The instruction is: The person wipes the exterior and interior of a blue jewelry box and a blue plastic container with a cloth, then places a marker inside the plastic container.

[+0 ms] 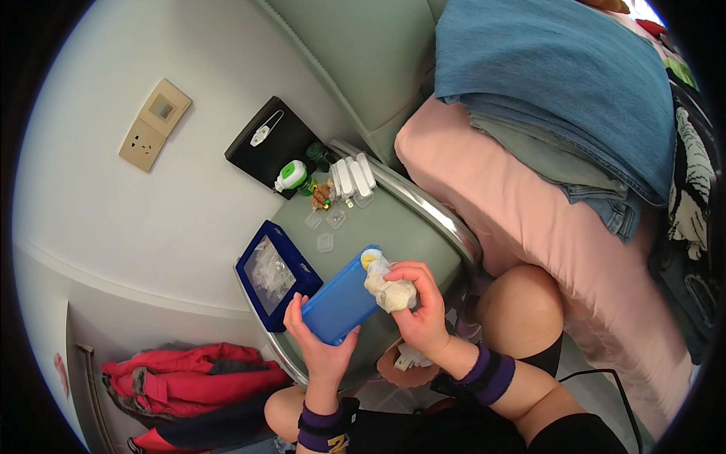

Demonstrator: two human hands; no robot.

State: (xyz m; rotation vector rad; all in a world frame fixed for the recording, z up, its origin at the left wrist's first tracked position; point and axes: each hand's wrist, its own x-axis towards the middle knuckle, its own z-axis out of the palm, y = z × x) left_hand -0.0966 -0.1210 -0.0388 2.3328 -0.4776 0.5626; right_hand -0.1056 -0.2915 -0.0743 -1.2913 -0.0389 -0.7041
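My left hand (pixel 322 335) grips a flat blue plastic box (pixel 339 303) by its near end, fingers on one edge and thumb on the other. A crumpled white and yellowish cloth (pixel 391 286) is pinched in my right hand (pixel 422 309), and its end overlaps the box's far right corner. The box is held above a grey-green nightstand top (pixel 391 227). Left of the box stands a dark blue velvet case (pixel 303 272) with a clear window, small clear plastic bags visible inside. Beyond lie several small clear plastic boxes (pixel 325 242).
Several white plastic cases (pixel 353 176), a green-and-white bottle (pixel 293 175) and a black box (pixel 272 142) stand by the wall. A metal rail (pixel 437 218) edges the nightstand. On the right is a pink-sheeted bed (pixel 448 153) with folded jeans (pixel 556 85). A pink bin (pixel 405 369) sits below my right hand.
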